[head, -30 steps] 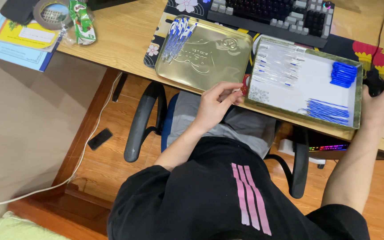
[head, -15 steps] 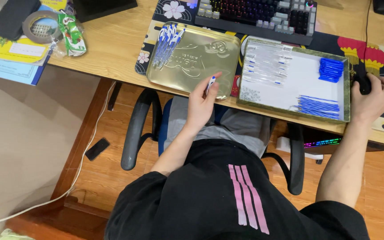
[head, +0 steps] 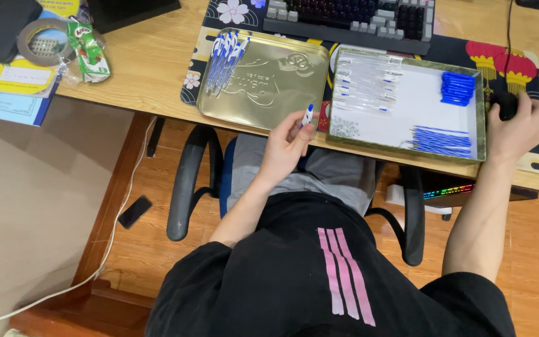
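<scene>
the pen [head: 307,116], white with a blue cap end, is pinched in the fingers of the left hand [head: 287,145] just off the near edge of the counter [head: 151,68], in front of the gap between the gold tin lid [head: 263,81] and the open tray [head: 407,100]. half a second ago that hand was raised over the lid's near edge; now it has drawn back a little toward the body with the pen upright in the grip, which reads as the pen being handled or put together rather than laid down yet. its long axis runs nearly vertical in the view, away from the body, blue tip pointing toward the far side of the counter, tilted slightly right.

the left fingers are closed round the pen's lower half. the right hand [head: 514,125] rests curled over a dark computer mouse [head: 505,105] at the tray's right; a second ago it was open beside the tray.

on the lid's far left corner lies a bundle of finished pens [head: 224,57]. in the tray are clear barrels [head: 363,84], blue caps [head: 458,88] and thin blue refills [head: 441,138]. a keyboard [head: 350,15] lies beyond.
</scene>
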